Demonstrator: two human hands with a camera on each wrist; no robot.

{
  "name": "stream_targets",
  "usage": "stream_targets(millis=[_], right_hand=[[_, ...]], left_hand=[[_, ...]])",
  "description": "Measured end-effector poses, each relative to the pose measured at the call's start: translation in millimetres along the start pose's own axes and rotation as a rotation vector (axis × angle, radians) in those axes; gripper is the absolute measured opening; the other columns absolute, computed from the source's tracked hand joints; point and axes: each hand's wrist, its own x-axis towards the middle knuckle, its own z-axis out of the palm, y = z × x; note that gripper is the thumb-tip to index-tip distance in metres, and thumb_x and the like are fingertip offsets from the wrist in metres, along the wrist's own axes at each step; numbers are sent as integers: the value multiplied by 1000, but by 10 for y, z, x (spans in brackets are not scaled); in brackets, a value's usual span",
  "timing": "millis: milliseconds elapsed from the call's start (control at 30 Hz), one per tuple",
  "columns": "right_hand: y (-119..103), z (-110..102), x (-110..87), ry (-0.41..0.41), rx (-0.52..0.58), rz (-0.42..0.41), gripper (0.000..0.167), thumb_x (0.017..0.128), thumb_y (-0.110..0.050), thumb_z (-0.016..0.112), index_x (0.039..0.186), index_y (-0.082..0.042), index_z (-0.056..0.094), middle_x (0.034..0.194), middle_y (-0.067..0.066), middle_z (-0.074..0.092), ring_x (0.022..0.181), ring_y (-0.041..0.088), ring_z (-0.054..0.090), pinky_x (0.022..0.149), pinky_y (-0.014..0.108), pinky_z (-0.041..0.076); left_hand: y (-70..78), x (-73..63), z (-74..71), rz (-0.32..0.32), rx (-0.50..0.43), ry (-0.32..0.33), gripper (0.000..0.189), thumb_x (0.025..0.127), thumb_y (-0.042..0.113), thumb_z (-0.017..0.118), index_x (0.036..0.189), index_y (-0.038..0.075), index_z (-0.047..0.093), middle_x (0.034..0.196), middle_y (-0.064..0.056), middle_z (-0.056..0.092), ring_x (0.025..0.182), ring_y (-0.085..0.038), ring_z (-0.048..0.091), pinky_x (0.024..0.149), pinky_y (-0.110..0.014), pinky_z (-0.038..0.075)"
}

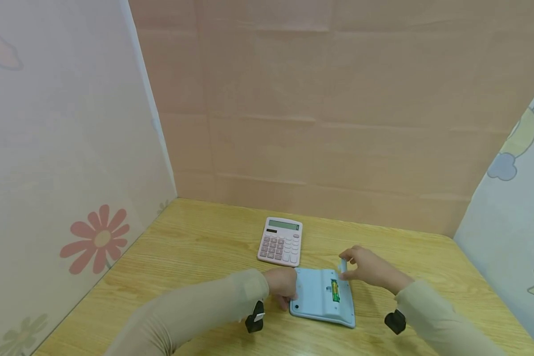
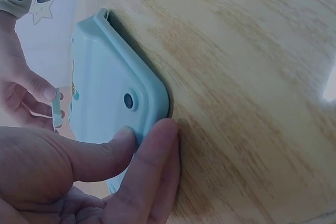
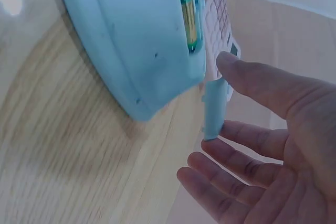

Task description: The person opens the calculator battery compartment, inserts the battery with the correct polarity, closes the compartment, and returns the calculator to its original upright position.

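A light blue calculator point(image 1: 311, 294) lies face down on the table, its back upward. In its uncovered battery slot sits a green and gold battery point(image 1: 335, 290), seen closer in the right wrist view point(image 3: 188, 19). My left hand point(image 1: 282, 283) grips the calculator's left edge, thumb on the back and fingers at the side near a round black foot point(image 2: 128, 100). Above the calculator's far right corner, my right hand point(image 1: 369, 267) pinches the small blue battery cover point(image 3: 214, 108) between thumb and fingertips. The cover is apart from the calculator.
Just beyond the blue calculator, a pink calculator point(image 1: 281, 242) lies face up, its display showing a digit. The wood-grain table point(image 1: 204, 232) is bounded by a brown-papered back wall point(image 1: 320, 123) and patterned side panels point(image 1: 93, 148).
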Motion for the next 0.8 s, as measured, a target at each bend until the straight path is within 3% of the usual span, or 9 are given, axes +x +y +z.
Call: stream_targets(millis=[433, 800], right_hand=[[-259, 98, -124, -36, 49, -57, 58, 75, -31, 83, 119, -1, 60, 112, 6, 61, 104, 31, 59, 83, 45, 54], [-312, 172, -194, -50, 0, -87, 55, 76, -36, 82, 116, -4, 62, 110, 4, 62, 101, 26, 60, 82, 44, 54]], left_hand=[[-9, 16, 12, -9, -95, 2, 21, 87, 10, 71, 77, 1, 56, 67, -8, 60, 53, -16, 56, 56, -24, 47], [-5, 6, 19, 9, -10, 13, 22, 87, 12, 72, 75, 2, 57, 65, -6, 60, 56, -14, 54, 55, -22, 45]])
